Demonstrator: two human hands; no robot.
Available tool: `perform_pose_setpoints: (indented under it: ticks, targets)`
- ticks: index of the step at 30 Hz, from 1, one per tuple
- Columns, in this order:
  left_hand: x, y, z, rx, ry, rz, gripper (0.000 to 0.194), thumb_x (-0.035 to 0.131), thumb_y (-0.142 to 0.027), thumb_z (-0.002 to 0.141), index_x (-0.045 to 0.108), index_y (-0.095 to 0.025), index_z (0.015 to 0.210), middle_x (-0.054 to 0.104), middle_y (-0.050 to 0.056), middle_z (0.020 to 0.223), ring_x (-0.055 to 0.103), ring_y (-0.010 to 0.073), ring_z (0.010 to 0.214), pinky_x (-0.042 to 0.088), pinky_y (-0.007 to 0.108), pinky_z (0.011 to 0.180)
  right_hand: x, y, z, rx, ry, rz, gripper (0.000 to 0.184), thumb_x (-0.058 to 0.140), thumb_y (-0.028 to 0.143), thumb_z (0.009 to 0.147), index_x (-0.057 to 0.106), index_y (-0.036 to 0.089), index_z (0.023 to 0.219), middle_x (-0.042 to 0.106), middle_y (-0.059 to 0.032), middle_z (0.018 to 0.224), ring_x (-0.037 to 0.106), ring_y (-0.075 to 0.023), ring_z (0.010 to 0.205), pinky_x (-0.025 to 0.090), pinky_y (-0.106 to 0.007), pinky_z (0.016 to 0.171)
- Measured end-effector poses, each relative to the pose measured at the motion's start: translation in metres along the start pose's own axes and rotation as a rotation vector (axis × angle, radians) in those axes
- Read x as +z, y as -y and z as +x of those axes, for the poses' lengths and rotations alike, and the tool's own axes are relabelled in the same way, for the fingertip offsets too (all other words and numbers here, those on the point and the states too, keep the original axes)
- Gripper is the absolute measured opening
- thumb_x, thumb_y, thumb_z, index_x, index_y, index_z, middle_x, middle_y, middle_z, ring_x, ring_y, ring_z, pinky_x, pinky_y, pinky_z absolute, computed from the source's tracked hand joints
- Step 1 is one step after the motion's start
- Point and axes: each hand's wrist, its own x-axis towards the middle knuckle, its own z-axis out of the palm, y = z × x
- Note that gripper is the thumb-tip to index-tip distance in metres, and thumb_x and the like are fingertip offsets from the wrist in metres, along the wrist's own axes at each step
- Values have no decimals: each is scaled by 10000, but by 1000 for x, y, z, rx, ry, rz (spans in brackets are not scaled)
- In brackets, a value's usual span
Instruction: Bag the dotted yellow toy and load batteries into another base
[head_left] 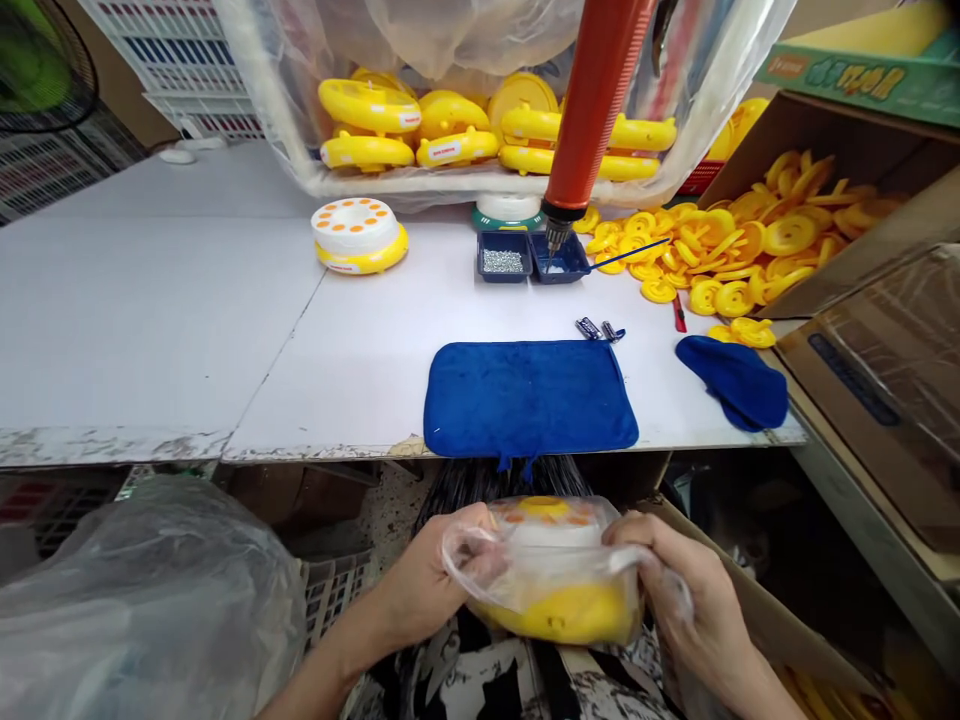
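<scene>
One toy [570, 612] sits in a clear bag [544, 560] above the lap [495, 670], just before the counter [360, 345]; the left hand [448, 562] and right hand [686, 575] each grip the bag, and an even pull should keep it level. A blue mat [530, 398] lies on the white counter, with a fan [45, 60] at far left.

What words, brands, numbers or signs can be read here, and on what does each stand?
None reads with certainty.
Green box: lettered red patch and large characters, too blurred to quote.
Stacked yellow pieces: small print on labels, unreadable.
Tabletop piece: red print, too small.
Brown carton: dark marking, too blurred.
Bagged piece: no legible text.
</scene>
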Motion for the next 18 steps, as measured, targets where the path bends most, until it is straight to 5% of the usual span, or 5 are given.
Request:
perform_pose_setpoints:
  ticks: [3,6,9,13,18]
  targets:
    - [6,-5,-2,72,-46,90,305,449,-376,962,423,-201,713,424,-34,682,400,108,615,336,231,560,-1,-3,4,145,-49,26,287,365,305,1023,625,226,930,605,-6,741,522,-122,580,392,-220,535]
    - [11,-11,1,101,-112,133,327,396,-369,979,384,-211,693,391,-43,652,377,109,596,324,240,558,-6,-3,7,134,134,40,321,434,457,988,647,240,1091,598,-3,715,504,-135,572,381,-231,524]
    - [15,-14,4,101,-155,170,317,375,-357,989,398,-212,709,435,-35,664,404,111,598,337,243,567,-12,-2,11,86,300,-84,671,693,611,778,550,240,1319,612,7,710,497,-146,552,364,-237,499]
    - [18,-13,4,152,-198,235,315,356,-337,1004,386,-216,715,445,-38,656,423,103,570,342,234,554,-14,1,19,-102,305,-302,189,569,356,931,655,200,868,569,6,609,470,-131,524,324,-255,532]
    - [11,-6,7,355,-244,426,362,352,-417,991,506,-232,720,572,-19,613,532,116,514,374,234,497,0,1,29,-169,125,-95,281,386,286,1003,588,185,838,647,-68,815,611,-142,687,433,-226,595]
